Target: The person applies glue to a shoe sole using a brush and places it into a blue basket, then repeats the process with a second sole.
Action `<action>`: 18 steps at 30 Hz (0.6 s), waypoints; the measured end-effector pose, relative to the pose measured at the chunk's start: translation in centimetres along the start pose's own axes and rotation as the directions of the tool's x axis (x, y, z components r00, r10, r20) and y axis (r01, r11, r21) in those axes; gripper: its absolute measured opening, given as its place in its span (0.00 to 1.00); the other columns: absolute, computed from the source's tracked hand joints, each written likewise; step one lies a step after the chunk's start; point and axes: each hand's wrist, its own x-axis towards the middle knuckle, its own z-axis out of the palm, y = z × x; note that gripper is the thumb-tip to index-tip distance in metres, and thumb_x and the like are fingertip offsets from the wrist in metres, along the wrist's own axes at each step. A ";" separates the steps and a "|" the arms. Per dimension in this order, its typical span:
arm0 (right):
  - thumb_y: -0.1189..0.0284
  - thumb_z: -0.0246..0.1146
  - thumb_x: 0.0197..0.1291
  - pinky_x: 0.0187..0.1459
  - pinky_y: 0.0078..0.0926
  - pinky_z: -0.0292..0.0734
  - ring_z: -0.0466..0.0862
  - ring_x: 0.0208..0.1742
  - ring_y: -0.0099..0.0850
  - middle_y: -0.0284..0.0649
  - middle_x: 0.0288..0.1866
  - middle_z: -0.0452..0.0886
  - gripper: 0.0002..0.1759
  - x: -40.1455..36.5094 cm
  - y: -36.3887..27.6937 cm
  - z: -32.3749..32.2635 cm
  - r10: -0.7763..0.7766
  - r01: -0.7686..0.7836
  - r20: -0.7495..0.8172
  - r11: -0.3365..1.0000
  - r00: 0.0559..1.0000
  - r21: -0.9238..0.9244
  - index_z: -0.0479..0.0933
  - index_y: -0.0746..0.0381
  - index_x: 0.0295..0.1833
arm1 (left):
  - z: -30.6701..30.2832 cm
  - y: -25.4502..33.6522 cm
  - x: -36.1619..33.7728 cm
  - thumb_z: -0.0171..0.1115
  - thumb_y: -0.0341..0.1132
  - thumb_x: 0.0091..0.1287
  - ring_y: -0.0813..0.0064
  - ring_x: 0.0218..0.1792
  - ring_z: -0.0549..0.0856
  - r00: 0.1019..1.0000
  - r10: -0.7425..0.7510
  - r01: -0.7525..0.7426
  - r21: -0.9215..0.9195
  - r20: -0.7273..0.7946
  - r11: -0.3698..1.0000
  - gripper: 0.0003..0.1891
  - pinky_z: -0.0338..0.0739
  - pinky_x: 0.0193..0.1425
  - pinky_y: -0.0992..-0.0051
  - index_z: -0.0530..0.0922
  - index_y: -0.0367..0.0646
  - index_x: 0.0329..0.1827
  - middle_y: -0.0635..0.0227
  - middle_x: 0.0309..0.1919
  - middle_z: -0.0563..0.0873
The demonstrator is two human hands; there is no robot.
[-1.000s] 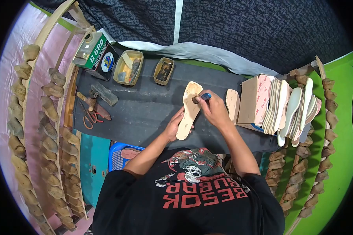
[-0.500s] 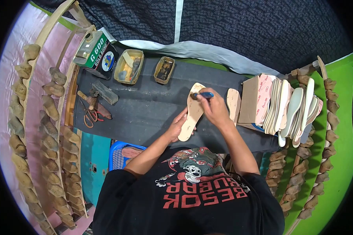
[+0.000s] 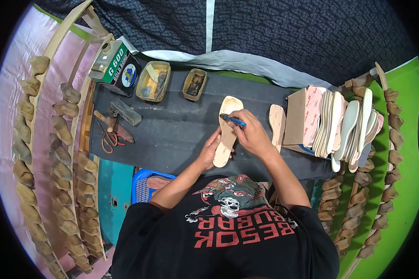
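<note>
My left hand [image 3: 211,149] grips the edge of a pale shoe insole [image 3: 225,145] near its lower half and holds it above the dark table. Closed around a blue-handled brush [image 3: 236,121], my right hand [image 3: 253,135] keeps the bristles against the insole's upper-middle surface. Small brown marks show on the insole. Just right of my right hand, a second insole [image 3: 277,124] lies on the table, also with dark specks.
A cardboard box [image 3: 297,123] and stacked insoles [image 3: 328,123] stand at the right. Glue can [image 3: 114,67], two plastic tubs [image 3: 154,94] [image 3: 194,97], scissors [image 3: 108,138] and a hammer [image 3: 108,121] sit left and behind. Racks of shoe lasts [image 3: 60,130] flank the table [image 3: 172,132].
The brush has moved slightly down along the insole, toward me, and its handle now tilts down to the right. My left hand still holds the insole in nearly the same place.
</note>
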 end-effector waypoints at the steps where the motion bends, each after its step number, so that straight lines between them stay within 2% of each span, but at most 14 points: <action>1: 0.75 0.66 0.69 0.53 0.48 0.78 0.83 0.50 0.55 0.52 0.48 0.83 0.12 -0.1 -0.1 0.0 -0.001 0.000 0.013 1.000 1.000 0.013 0.77 0.66 0.54 | 0.1 0.1 0.0 0.48 0.49 0.86 0.64 0.44 0.91 1.000 0.011 -0.011 -0.016 0.006 1.000 0.34 0.91 0.43 0.64 0.49 0.56 0.90 0.60 0.59 0.84; 4: 0.75 0.66 0.69 0.52 0.47 0.79 0.84 0.50 0.55 0.52 0.47 0.84 0.11 0.0 0.2 -0.1 -0.011 0.011 -0.006 1.000 1.000 -0.002 0.77 0.66 0.53 | 0.2 0.3 0.0 0.48 0.48 0.86 0.64 0.44 0.91 0.999 0.031 -0.030 -0.023 0.012 0.999 0.34 0.91 0.43 0.64 0.48 0.55 0.90 0.60 0.58 0.84; 8: 0.73 0.66 0.71 0.48 0.45 0.80 0.86 0.46 0.54 0.53 0.45 0.85 0.10 1.2 1.1 -0.8 0.002 -0.010 -0.136 0.998 0.991 -0.059 0.78 0.68 0.51 | 0.1 0.2 -0.2 0.48 0.49 0.86 0.64 0.45 0.91 1.000 0.003 -0.004 0.032 0.013 0.999 0.35 0.91 0.44 0.63 0.46 0.54 0.90 0.61 0.58 0.84; 11: 0.73 0.66 0.72 0.46 0.44 0.80 0.86 0.42 0.53 0.53 0.43 0.85 0.10 1.6 1.7 -1.4 0.125 -0.128 -0.152 0.992 0.980 -0.011 0.78 0.68 0.50 | 0.5 0.3 -0.6 0.46 0.47 0.86 0.65 0.44 0.91 1.000 -0.029 0.028 0.035 0.003 0.999 0.34 0.91 0.44 0.64 0.46 0.54 0.90 0.61 0.58 0.84; 15: 0.73 0.65 0.74 0.39 0.32 0.79 0.86 0.36 0.37 0.47 0.39 0.85 0.08 1.2 1.6 -1.2 0.013 -0.031 -0.154 0.993 0.988 -0.113 0.79 0.67 0.50 | 0.7 -0.1 -0.7 0.45 0.46 0.87 0.65 0.43 0.90 0.999 -0.039 0.039 -0.003 0.002 0.999 0.33 0.90 0.43 0.65 0.47 0.55 0.90 0.60 0.55 0.86; 18: 0.72 0.66 0.73 0.37 0.32 0.79 0.86 0.34 0.35 0.47 0.37 0.85 0.08 0.6 0.9 -0.5 0.031 -0.037 -0.077 0.997 0.997 -0.072 0.79 0.67 0.49 | 0.8 -0.1 -0.7 0.45 0.47 0.86 0.66 0.43 0.90 0.999 -0.032 0.031 0.013 0.014 0.999 0.34 0.89 0.44 0.66 0.47 0.55 0.90 0.61 0.55 0.85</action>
